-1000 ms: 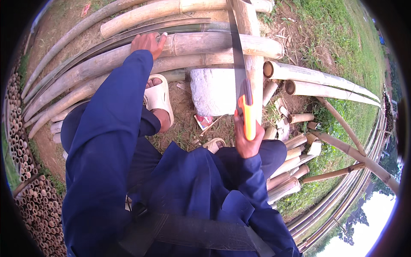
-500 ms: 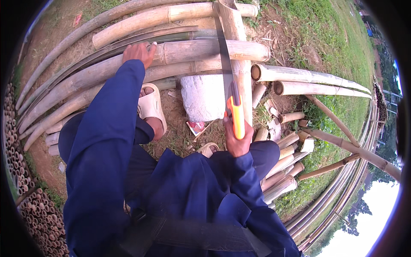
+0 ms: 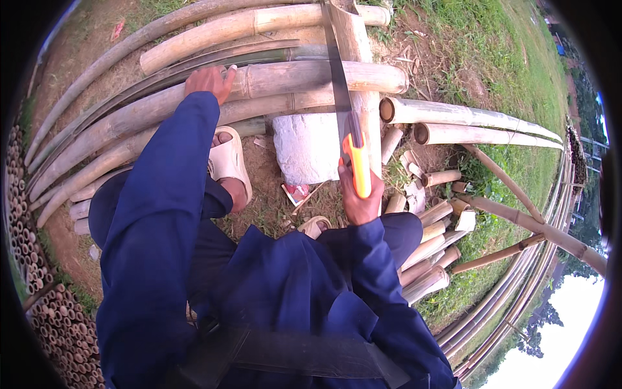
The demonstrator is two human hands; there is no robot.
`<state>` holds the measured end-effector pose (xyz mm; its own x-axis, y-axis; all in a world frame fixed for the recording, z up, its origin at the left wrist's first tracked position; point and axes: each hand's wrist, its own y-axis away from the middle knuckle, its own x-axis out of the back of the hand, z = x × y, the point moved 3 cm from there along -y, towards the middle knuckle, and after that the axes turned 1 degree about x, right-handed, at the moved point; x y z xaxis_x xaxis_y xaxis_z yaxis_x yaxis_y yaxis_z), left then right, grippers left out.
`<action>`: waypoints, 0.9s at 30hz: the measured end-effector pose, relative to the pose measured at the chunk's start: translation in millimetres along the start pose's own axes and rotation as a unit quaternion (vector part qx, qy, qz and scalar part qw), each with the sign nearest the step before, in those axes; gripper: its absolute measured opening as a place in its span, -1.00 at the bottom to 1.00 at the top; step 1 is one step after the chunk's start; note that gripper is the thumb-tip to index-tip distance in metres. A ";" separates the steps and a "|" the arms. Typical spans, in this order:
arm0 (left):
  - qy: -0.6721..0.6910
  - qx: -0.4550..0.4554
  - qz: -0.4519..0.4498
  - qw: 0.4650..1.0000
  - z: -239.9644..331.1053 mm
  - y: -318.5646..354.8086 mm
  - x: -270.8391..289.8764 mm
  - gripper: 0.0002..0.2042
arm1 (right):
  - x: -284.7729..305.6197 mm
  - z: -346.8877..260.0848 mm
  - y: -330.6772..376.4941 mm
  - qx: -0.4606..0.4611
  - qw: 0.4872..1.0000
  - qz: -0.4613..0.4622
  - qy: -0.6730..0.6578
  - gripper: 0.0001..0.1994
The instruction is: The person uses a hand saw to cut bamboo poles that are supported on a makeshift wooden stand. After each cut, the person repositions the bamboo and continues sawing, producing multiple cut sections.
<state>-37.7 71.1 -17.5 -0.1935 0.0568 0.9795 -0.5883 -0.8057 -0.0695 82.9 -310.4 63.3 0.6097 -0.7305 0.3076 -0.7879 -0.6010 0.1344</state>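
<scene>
My left hand (image 3: 210, 83) wraps over the top of a thick bamboo pole (image 3: 288, 79) and presses on it. In my right hand (image 3: 361, 200) is a handsaw (image 3: 357, 167) with an orange and dark handle, held in closed fingers. Its long dark blade points away from me and crosses the pole near the right end. Beneath the pole, close by the blade, runs a pale bamboo log (image 3: 366, 48). Whether the blade has cut into the pole, I cannot tell.
A whitish stone block (image 3: 304, 150) sits between my feet. More long bamboo poles (image 3: 227, 29) lie beyond and to the left. Cut bamboo pieces (image 3: 427, 249) are heaped by my right knee. Two poles (image 3: 466, 115) extend rightward over grass. Stacked bamboo (image 3: 61, 324) fills the far left.
My right hand and the saw have slid slightly forward, away from me, along the blade's line. My left hand and the pole look unmoved.
</scene>
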 end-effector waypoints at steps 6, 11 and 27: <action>-0.030 0.035 -0.065 0.997 7.9 -1.2 -4.8 -0.45 | 46.0 3.7 101.4 0.004 0.998 0.003 0.067 -0.72; -0.025 0.037 -0.084 0.995 9.3 -15.1 -5.7 -0.41 | -21.3 -15.6 -59.5 0.017 1.000 -0.004 0.009 -0.80; -0.021 0.035 -0.058 0.998 8.2 -16.0 -7.3 -0.38 | -17.8 -13.5 -55.2 0.017 1.000 -0.007 0.012 -0.83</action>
<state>-20.4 78.7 -21.9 -0.0931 0.1275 0.9875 -0.5489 -0.8340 0.0559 114.4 -259.8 63.1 0.6176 -0.7149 0.3280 -0.7762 -0.6213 0.1074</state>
